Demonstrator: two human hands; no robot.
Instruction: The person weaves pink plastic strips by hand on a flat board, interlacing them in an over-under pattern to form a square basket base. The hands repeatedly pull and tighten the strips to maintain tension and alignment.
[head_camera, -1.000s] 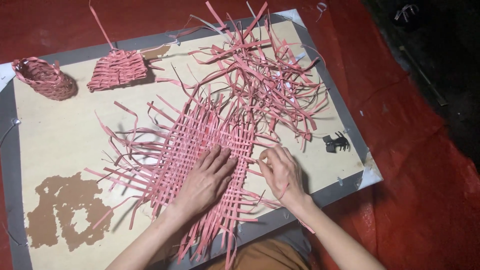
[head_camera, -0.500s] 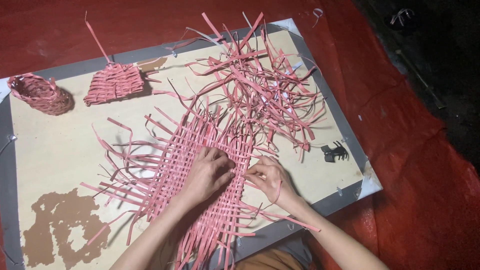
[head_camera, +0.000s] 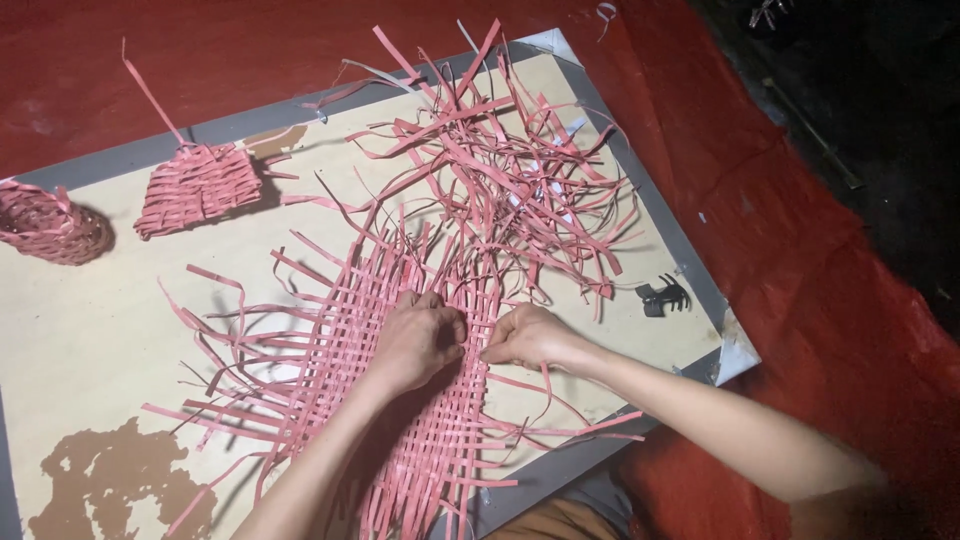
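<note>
A flat mat of woven pink strips (head_camera: 400, 390) lies in the lower middle of the frame on a pale board surface (head_camera: 90, 330) with a grey rim, its loose ends splaying out on every side. The left hand (head_camera: 418, 345) rests palm down on the middle of the weave, fingers curled and pressing the strips; its grip looks clenched on the mat, though which strip it pinches cannot be told. The right hand (head_camera: 530, 338) sits just beside it at the mat's right edge, fingertips drawn together on a pink strip, touching the weave. The two hands nearly meet.

Above them, in the upper middle, lies a tangled heap of loose pink strips (head_camera: 510, 170). At the upper left sits a small half-woven pink piece (head_camera: 198, 187) with one strip standing up, and at the far left edge a small finished pink basket (head_camera: 50, 225). A black claw hair clip (head_camera: 662, 296) lies near the board's right rim. Brown worn patches (head_camera: 110, 480) mark the lower left. A red tarp (head_camera: 800, 270) spreads beneath the board.
</note>
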